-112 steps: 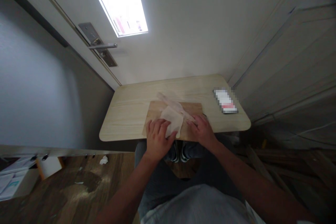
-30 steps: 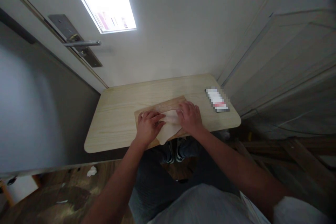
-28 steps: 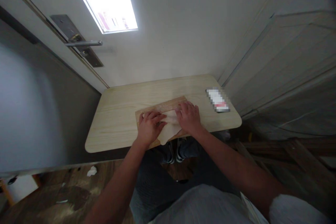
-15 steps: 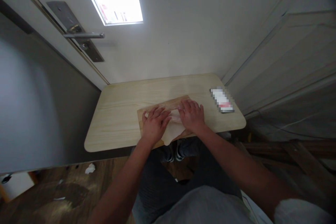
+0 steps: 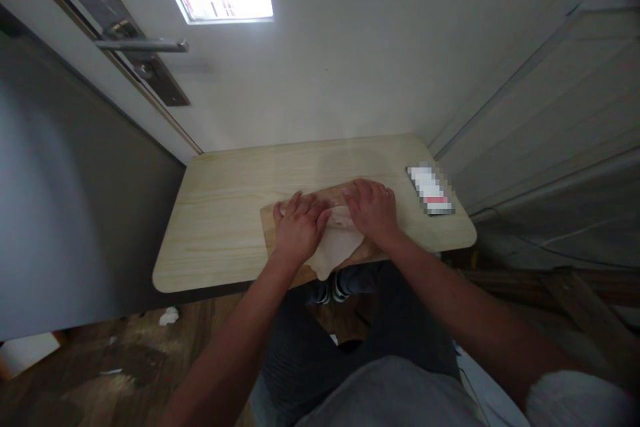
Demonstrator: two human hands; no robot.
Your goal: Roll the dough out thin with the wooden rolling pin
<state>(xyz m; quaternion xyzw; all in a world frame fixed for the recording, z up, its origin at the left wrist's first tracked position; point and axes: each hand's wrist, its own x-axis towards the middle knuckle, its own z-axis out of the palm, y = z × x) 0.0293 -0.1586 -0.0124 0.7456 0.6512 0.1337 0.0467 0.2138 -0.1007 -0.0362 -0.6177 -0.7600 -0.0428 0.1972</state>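
Observation:
A pale sheet of dough [image 5: 336, 250] lies on a wooden board [image 5: 270, 230], its far part rolled into a thick fold and a pointed flap hanging over the near edge. My left hand [image 5: 301, 223] curves over the left part of the roll, thumb on the near side. Over the right part bends my right hand [image 5: 373, 210], its fingers on the far side and the thumb towards the middle. Between the thumbs a stretch of the roll shows. Whether a rolling pin is inside the roll I cannot tell.
The board rests on a light wood table [image 5: 215, 213] against a white door [image 5: 325, 80] with a metal handle [image 5: 145, 45]. A phone [image 5: 431, 190], blurred out, lies at the table's right end. Crumpled white paper [image 5: 169, 316] is on the floor at left.
My view has tilted slightly downward. My right hand has shifted a little to the right, and slightly more of the roll shows between my hands. Both hands stay on the dough.

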